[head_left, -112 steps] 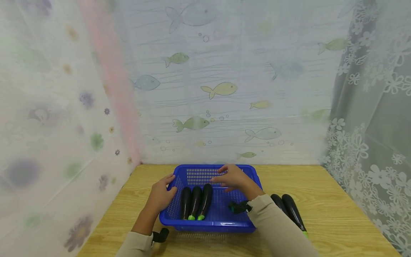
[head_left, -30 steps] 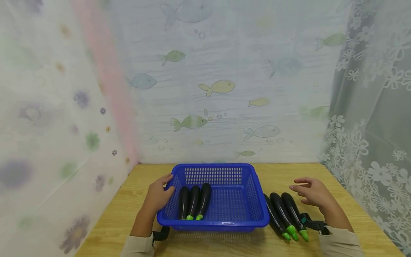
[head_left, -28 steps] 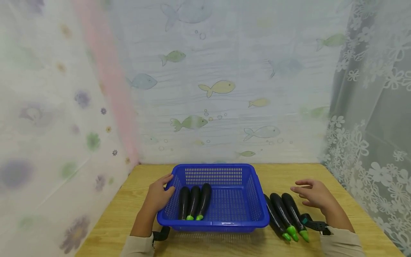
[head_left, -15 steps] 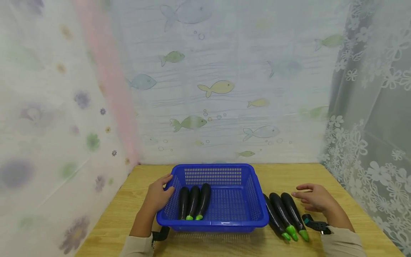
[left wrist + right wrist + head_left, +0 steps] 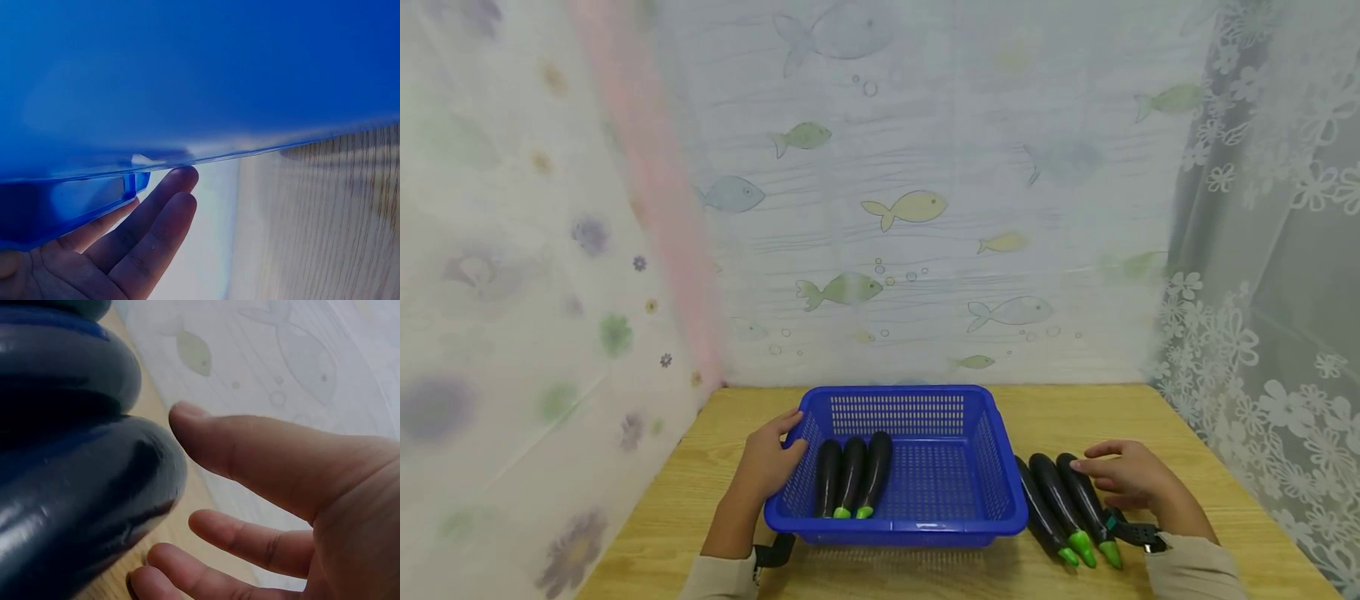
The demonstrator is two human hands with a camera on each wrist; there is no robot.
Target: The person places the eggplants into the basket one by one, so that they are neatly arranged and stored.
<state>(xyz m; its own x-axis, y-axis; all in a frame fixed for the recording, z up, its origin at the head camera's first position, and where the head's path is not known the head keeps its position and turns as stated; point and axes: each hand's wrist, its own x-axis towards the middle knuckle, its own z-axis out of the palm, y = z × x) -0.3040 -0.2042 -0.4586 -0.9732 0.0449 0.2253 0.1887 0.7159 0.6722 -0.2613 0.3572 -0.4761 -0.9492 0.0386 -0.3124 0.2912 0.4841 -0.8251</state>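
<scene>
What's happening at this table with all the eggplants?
A person is working at a wooden table. The left hand rests against the left rim of a blue basket, where three eggplants lie side by side. The right hand reaches, fingers loose, over the outermost of three more eggplants lying on the table to the basket's right.

worktop (image 5: 1157,417): pale wood grain | fish-print curtain (image 5: 910,208): hung behind worktop's far edge | floral sheer (image 5: 512,292): left of worktop | white lace curtain (image 5: 1270,333): right of worktop
</scene>
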